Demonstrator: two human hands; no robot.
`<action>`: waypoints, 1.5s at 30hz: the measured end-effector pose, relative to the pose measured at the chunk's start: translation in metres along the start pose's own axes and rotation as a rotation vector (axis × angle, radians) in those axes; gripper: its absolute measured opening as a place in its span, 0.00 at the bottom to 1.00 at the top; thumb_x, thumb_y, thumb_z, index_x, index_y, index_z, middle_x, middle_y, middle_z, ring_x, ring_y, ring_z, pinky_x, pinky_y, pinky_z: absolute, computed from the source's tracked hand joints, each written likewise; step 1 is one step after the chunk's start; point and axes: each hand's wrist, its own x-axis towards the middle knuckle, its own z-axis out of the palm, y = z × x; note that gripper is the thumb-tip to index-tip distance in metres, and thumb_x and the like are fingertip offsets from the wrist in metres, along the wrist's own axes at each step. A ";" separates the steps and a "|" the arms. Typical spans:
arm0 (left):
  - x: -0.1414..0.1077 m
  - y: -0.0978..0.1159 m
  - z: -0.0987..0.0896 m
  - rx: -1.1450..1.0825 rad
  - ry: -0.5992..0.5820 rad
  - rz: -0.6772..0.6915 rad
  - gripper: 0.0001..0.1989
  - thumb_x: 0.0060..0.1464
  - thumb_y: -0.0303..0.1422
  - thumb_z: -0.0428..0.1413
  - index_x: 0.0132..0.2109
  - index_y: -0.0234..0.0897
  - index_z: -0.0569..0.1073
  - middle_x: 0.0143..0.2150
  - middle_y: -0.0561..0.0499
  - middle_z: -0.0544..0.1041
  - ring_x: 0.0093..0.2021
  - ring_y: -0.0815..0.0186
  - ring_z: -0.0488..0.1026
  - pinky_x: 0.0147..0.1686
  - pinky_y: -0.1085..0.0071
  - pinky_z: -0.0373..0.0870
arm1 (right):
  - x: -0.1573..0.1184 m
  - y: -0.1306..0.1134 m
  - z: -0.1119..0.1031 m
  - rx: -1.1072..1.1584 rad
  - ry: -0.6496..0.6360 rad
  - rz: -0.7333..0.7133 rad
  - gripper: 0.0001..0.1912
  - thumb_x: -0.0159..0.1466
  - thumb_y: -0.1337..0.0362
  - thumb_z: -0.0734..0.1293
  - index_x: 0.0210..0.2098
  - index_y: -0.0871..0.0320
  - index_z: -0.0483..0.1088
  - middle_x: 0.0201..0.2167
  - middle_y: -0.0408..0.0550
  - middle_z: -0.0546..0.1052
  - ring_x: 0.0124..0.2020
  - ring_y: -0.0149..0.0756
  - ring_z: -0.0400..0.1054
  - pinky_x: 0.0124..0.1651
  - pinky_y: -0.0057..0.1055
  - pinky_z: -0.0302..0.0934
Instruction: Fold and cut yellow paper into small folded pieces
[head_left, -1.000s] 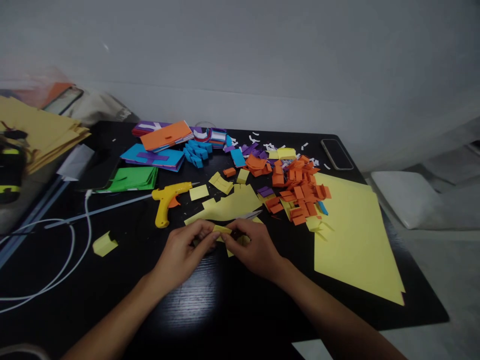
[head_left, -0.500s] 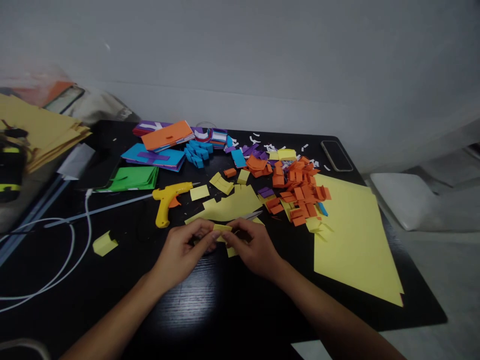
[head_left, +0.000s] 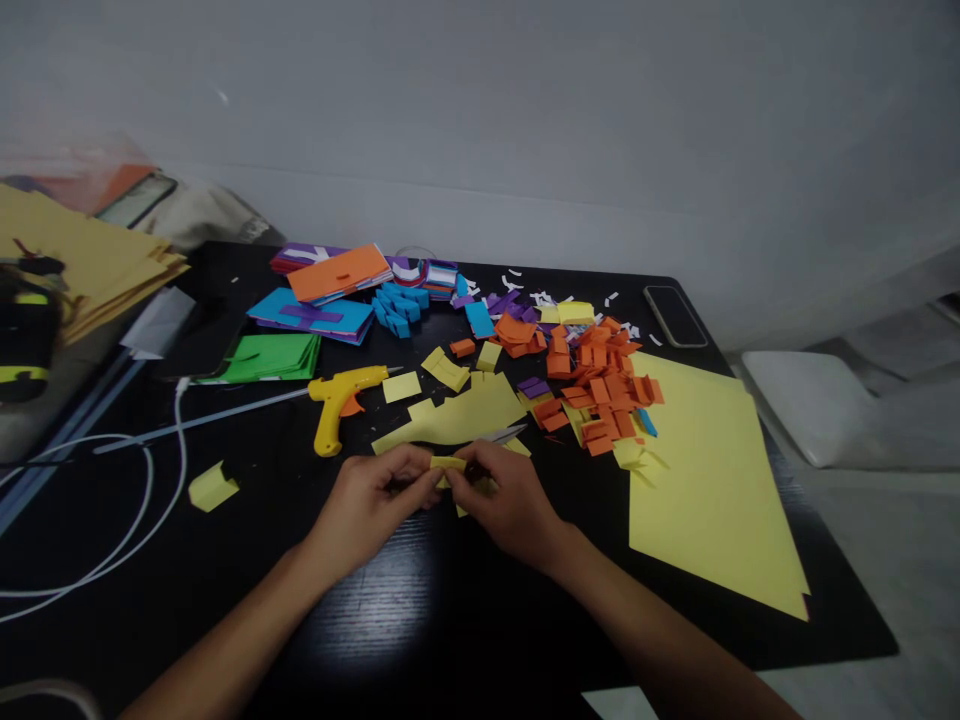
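Between the fingertips of my left hand [head_left: 382, 500] and my right hand [head_left: 506, 495] is a small piece of yellow paper [head_left: 448, 463]. Both hands are closed in a pinch, thumbs nearly meeting below it. Just beyond them lies a larger yellow sheet with a notched edge [head_left: 472, 408]. The blades of a pair of scissors [head_left: 504, 434] show past my right hand; their handles are hidden. A yellow glue gun [head_left: 341, 400] with an orange trigger rests to the left, a glue stick running out of its back.
Orange folded paper pieces [head_left: 607, 385] are heaped right of centre. Large yellow sheets [head_left: 705, 490] lie at the right, below a phone [head_left: 675, 316]. Green [head_left: 270, 355] and blue [head_left: 315, 315] folded papers are at the back left. A white cable [head_left: 146, 500] loops at the left.
Both thumbs have shifted closer together under the yellow paper piece, which remains pinched. The view has moved very slightly; the things on the table lie as before.
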 end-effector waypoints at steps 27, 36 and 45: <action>0.000 0.000 0.002 0.020 0.091 0.034 0.07 0.65 0.35 0.59 0.41 0.37 0.79 0.30 0.53 0.85 0.29 0.67 0.83 0.32 0.77 0.80 | 0.002 0.003 0.004 0.188 0.100 0.081 0.09 0.67 0.61 0.70 0.31 0.56 0.76 0.25 0.43 0.79 0.28 0.34 0.73 0.35 0.29 0.64; 0.004 0.002 -0.003 0.278 0.121 0.106 0.10 0.65 0.39 0.58 0.42 0.38 0.79 0.30 0.54 0.82 0.28 0.68 0.79 0.30 0.76 0.73 | 0.003 0.003 0.008 0.482 0.025 0.154 0.07 0.67 0.59 0.69 0.41 0.56 0.75 0.33 0.45 0.78 0.32 0.35 0.75 0.38 0.31 0.71; 0.018 0.002 -0.058 0.961 0.498 -0.360 0.17 0.63 0.48 0.52 0.38 0.39 0.71 0.36 0.43 0.81 0.36 0.48 0.79 0.28 0.64 0.65 | 0.009 0.007 0.011 0.747 0.149 0.207 0.14 0.62 0.57 0.74 0.44 0.51 0.69 0.34 0.41 0.72 0.30 0.33 0.72 0.29 0.29 0.71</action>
